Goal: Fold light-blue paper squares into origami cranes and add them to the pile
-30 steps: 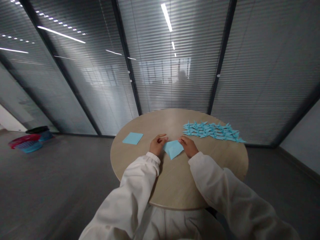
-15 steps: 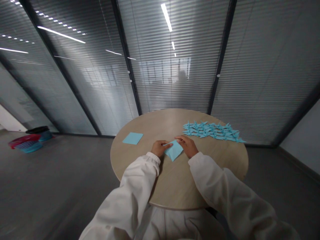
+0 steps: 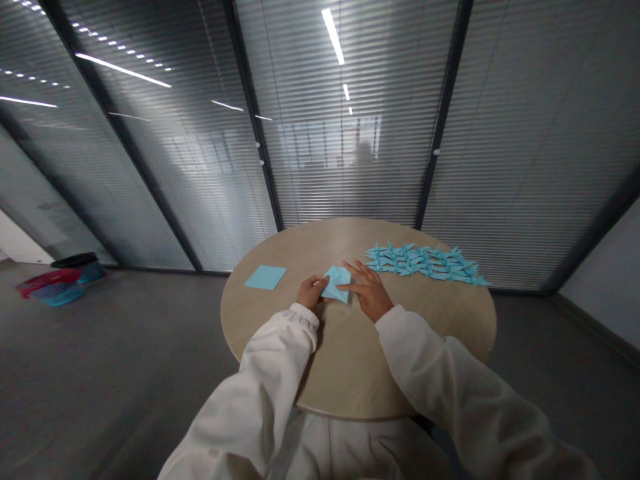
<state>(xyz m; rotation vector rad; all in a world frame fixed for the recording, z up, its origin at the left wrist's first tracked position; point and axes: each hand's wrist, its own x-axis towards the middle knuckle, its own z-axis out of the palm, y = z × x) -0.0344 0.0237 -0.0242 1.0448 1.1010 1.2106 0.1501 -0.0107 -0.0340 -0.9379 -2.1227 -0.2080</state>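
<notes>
A folded light-blue paper (image 3: pixel 335 284) lies on the round wooden table (image 3: pixel 350 353) between my hands. My left hand (image 3: pixel 309 292) pinches the paper's left corner with thumb and fingers. Spread fingers of my right hand (image 3: pixel 367 291) press on the paper's right side. Both arms wear white sleeves.
A stack of flat blue paper sheets (image 3: pixel 265 276) lies at the table's left. Several folded blue paper cranes (image 3: pixel 425 261) are spread at the back right. Glass walls with blinds stand behind. Coloured basins (image 3: pixel 60 283) sit on the floor far left.
The paper has been folded smaller and shifted slightly away from me. My right hand has opened out flat over it; my left hand has closed on its corner.
</notes>
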